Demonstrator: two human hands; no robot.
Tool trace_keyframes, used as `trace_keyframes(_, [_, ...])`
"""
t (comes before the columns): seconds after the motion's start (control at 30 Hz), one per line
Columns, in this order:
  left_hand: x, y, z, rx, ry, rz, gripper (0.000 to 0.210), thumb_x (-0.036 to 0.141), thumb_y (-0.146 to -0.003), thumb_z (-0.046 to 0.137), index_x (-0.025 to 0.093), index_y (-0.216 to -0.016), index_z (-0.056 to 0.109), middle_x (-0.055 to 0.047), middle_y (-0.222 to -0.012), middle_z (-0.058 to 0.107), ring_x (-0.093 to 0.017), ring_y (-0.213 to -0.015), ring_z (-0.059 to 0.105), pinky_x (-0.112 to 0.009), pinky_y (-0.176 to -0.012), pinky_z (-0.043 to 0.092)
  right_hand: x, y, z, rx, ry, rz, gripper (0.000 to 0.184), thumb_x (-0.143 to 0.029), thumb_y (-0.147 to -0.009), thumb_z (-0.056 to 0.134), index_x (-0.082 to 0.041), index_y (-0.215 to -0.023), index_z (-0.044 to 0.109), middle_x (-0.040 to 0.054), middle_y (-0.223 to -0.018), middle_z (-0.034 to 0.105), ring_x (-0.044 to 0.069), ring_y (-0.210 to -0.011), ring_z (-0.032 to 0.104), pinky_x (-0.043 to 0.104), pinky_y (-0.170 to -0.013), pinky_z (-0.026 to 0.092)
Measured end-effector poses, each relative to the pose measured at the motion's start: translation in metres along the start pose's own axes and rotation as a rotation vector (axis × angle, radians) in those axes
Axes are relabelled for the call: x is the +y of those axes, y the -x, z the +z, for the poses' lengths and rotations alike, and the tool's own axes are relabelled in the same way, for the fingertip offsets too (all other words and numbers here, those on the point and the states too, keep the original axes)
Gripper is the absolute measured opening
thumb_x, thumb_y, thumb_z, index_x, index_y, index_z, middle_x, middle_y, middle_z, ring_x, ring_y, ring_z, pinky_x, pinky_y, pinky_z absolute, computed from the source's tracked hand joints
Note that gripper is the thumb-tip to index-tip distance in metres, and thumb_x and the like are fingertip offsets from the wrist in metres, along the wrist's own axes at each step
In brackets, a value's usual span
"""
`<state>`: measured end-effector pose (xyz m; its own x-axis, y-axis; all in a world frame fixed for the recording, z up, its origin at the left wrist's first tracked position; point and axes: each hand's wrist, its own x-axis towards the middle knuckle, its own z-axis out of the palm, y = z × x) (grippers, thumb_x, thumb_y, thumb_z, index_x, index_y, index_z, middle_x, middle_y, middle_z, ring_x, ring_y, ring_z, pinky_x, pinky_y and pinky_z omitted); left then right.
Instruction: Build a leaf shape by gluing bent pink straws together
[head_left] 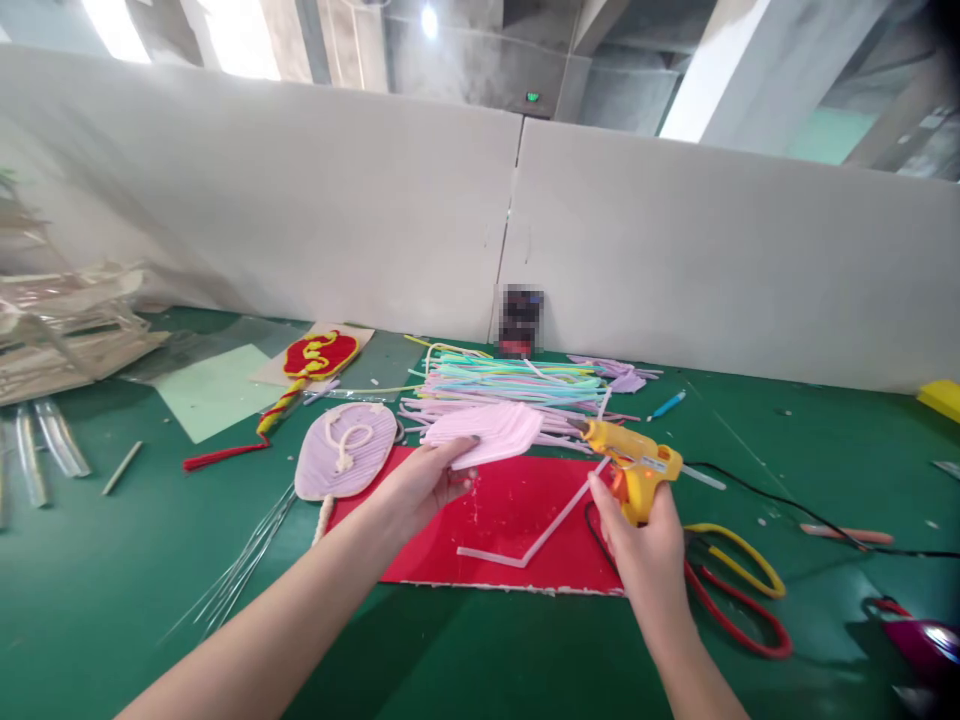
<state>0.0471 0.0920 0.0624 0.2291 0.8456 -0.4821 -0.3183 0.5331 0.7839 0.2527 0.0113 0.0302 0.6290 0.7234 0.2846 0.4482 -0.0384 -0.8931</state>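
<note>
Pinched in my left hand [431,475] is a flat pale-pink piece [487,435] built of strips laid side by side, thumb on top. My right hand [645,525] grips a yellow hot glue gun [634,455], its nozzle pointing left toward the pink piece but apart from it. Between that hand's thumb and the gun runs a thin pink fuzzy stem [559,522], bent at an angle over a red sheet [487,510]. Left of the sheet lies a lilac fan-shaped piece [349,455] with a cord loop on it.
Behind the hands is a pile of coloured fuzzy stems [510,385]. Scissors [739,590] with red and yellow handles lie at right, near a black cord [780,500]. A red-and-yellow fan [321,352], thin wires [251,560] and a pale green sheet [214,390] lie left.
</note>
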Motion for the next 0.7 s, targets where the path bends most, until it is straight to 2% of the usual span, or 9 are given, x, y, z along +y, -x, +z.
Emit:
trace_keyframes(0.13, [0.002, 0.008, 0.007, 0.087, 0.156, -0.038, 0.009, 0.013, -0.08, 0.065, 0.013, -0.089, 0.063, -0.001, -0.071, 0.065, -0.004, -0.048, 0.055, -0.013, -0.047, 0.049, 0.0, 0.011, 0.001, -0.028, 0.159, -0.161, 0.043, -0.056, -0.069, 0.065, -0.02, -0.088, 0.052, 0.0018, -0.065, 0.059, 0.018, -0.055, 0.059, 0.028, -0.049, 0.049])
trace_keyframes(0.23, [-0.001, 0.01, 0.012, 0.092, 0.21, -0.05, 0.006, 0.012, -0.081, 0.064, 0.014, -0.086, 0.063, -0.001, -0.073, 0.065, -0.004, -0.049, 0.055, -0.012, -0.047, 0.047, 0.003, 0.019, 0.005, -0.074, 0.207, -0.266, 0.04, -0.055, -0.074, 0.062, -0.019, -0.088, 0.053, 0.0039, -0.064, 0.06, 0.02, -0.055, 0.06, 0.028, -0.047, 0.049])
trace_keyframes(0.4, [-0.006, 0.011, 0.014, 0.079, 0.213, -0.038, 0.006, 0.009, -0.08, 0.063, 0.013, -0.085, 0.064, -0.003, -0.079, 0.067, -0.006, -0.058, 0.058, -0.013, -0.05, 0.046, 0.006, 0.021, 0.007, -0.12, 0.235, -0.307, 0.035, -0.052, -0.079, 0.057, -0.019, -0.087, 0.053, 0.006, -0.066, 0.062, 0.019, -0.056, 0.061, 0.027, -0.048, 0.05])
trace_keyframes(0.7, [-0.007, 0.011, 0.013, 0.07, 0.201, -0.041, 0.005, 0.01, -0.08, 0.063, 0.013, -0.083, 0.064, -0.002, -0.076, 0.066, -0.006, -0.056, 0.056, -0.014, -0.05, 0.044, 0.012, 0.019, 0.006, -0.141, 0.273, -0.382, 0.032, -0.046, -0.082, 0.053, -0.017, -0.095, 0.056, 0.0077, -0.069, 0.062, 0.022, -0.064, 0.064, 0.028, -0.049, 0.051])
